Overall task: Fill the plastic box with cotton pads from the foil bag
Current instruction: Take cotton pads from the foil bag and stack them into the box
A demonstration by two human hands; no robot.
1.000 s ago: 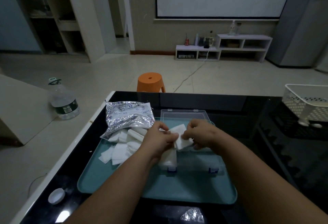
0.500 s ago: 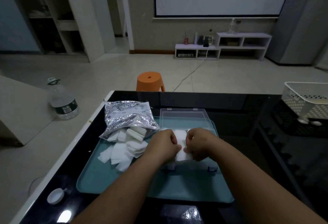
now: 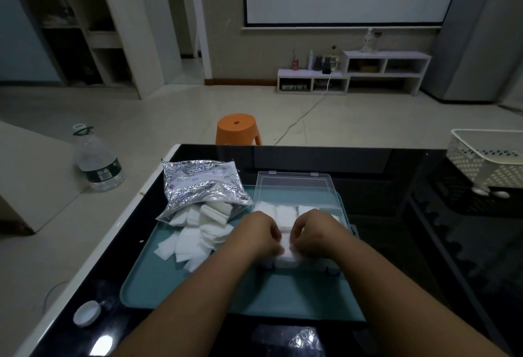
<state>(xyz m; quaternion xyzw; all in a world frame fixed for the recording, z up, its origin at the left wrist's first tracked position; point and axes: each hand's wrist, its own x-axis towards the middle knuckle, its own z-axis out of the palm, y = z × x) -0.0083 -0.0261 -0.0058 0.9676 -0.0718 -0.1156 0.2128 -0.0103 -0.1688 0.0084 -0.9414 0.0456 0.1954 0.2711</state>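
Evidently to keep it square, the left hand (image 3: 259,236) and right hand (image 3: 317,233) pinched a small stack of white cotton pads (image 3: 285,250) from either side, seating it in the near row of the open clear plastic box (image 3: 294,189); the crinkled silver foil bag (image 3: 203,184) lay just left, spilling more

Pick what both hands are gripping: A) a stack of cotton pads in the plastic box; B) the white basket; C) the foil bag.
A: the left hand and right hand pinch the stack of cotton pads at the plastic box's near side; the foil bag lies untouched.
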